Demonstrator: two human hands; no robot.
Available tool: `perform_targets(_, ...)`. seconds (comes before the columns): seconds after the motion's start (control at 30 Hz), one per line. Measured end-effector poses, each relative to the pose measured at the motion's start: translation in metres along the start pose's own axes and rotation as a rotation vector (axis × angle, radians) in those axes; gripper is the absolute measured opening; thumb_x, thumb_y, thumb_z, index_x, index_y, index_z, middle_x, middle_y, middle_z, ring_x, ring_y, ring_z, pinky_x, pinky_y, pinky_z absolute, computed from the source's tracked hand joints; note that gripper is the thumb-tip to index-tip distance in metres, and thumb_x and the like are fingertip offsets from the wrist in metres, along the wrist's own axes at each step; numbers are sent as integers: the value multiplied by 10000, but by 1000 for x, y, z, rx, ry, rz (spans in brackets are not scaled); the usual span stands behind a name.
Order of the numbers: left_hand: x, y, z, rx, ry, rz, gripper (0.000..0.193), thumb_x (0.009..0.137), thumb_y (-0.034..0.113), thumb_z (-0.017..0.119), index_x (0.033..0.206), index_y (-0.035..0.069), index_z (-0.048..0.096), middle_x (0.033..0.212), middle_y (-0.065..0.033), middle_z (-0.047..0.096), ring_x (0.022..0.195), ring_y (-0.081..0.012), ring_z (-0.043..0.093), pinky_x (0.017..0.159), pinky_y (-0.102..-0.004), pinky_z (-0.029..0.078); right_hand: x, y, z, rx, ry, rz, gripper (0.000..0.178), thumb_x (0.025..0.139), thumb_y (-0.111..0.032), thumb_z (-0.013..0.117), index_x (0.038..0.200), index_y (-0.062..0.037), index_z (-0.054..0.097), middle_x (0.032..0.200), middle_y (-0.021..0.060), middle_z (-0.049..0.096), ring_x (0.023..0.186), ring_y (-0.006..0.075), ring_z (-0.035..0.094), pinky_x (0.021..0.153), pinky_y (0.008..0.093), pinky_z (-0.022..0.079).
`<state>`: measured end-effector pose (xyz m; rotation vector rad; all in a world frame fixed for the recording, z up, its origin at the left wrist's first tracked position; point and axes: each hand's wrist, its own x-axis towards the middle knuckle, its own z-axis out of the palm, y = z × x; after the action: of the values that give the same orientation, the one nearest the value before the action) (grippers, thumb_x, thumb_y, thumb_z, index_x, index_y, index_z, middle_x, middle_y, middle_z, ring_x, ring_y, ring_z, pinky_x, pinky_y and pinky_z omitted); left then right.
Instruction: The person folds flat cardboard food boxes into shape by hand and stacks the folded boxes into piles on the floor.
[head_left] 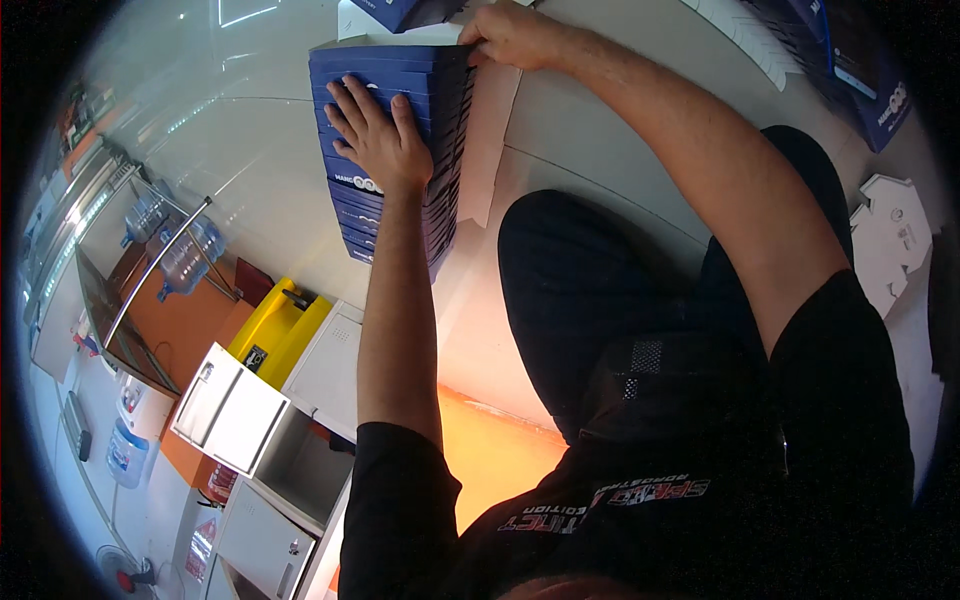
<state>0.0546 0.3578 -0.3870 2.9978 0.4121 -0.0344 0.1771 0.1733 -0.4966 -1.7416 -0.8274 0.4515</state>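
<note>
A stack of overlapping dark blue printed cardboard cartons [398, 82], which look folded flat, lies on the floor ahead of me. My left hand [385, 148] rests palm down on top of it, fingers spread. At the stack's far right corner my right hand [512, 38] has its fingers curled in and closed on the edge of the blue cardboard. The fingertips there are partly hidden. Along the stack's right side runs a pale cardboard flap [490, 145]. Another blue carton [410, 8] shows just beyond the stack, cut off by the picture's upper edge.
More blue cartons [885, 105] stand at the far right. A white cut-out cardboard piece [890, 240] lies beside my right arm. To the left are white lockers [225, 410], a yellow case [280, 330], a metal rail [150, 275] and large water bottles [190, 255]. My bent knees are close by.
</note>
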Motion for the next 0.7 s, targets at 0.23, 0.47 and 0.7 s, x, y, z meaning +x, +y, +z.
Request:
perform_targets(0.23,-3,-2,-2,-8,-24,24,772,1046,560,360,1649,100,215,1730,-163,129,1576,-452,96,1177,-726,106,-10,-7,-9,-2,-128,163,336,846,-93,724,1182,-89,741,1066,194,752,1001,359,719,896,417,556)
perform_targets(0.47,-31,-5,-21,14,-95,196,804,980,561,459,1633,123,291,1729,-156,146,1584,-427,91,1189,-707,66,-62,-48,-12,153,-201,145,239,820,-60,728,1054,-30,763,943,164,769,871,302,745,813,407,560)
perform_targets(0.7,-20,1,-45,-133,-62,235,732,947,445,613,1562,122,385,1658,-157,293,1539,-424,195,1217,-638,115,-53,-99,-78,-56,-132,93,276,792,-162,848,928,-54,633,920,94,708,872,232,684,795,391,523)
